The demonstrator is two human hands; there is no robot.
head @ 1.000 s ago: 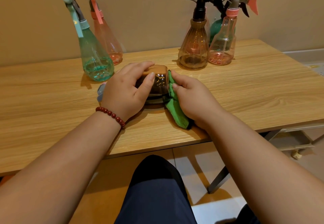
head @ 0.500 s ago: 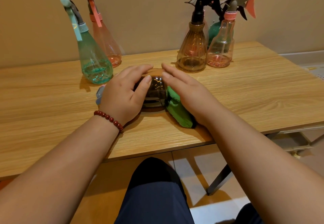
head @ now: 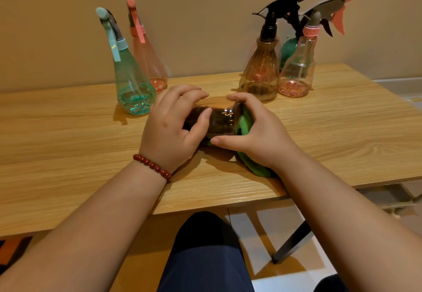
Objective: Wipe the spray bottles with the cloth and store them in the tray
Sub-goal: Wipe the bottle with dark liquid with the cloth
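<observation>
Wooden table (head: 68, 143) with spray bottles (head: 134, 86) and a green cloth (head: 255, 166)

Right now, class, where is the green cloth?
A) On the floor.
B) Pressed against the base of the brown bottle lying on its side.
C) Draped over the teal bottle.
B: the right hand holds the green cloth against the base of the brown bottle.

A see-through brown bottle (head: 220, 120) meets a green cloth (head: 255, 168) on a pale wood-grain table (head: 68, 143), among a teal bottle (head: 133, 86), a salmon-pink bottle (head: 151, 63), a ribbed amber bottle (head: 260, 72) topped black and a pink-tinted bottle (head: 298, 72) topped grey, beside a dark red bead bracelet (head: 152, 166).
</observation>
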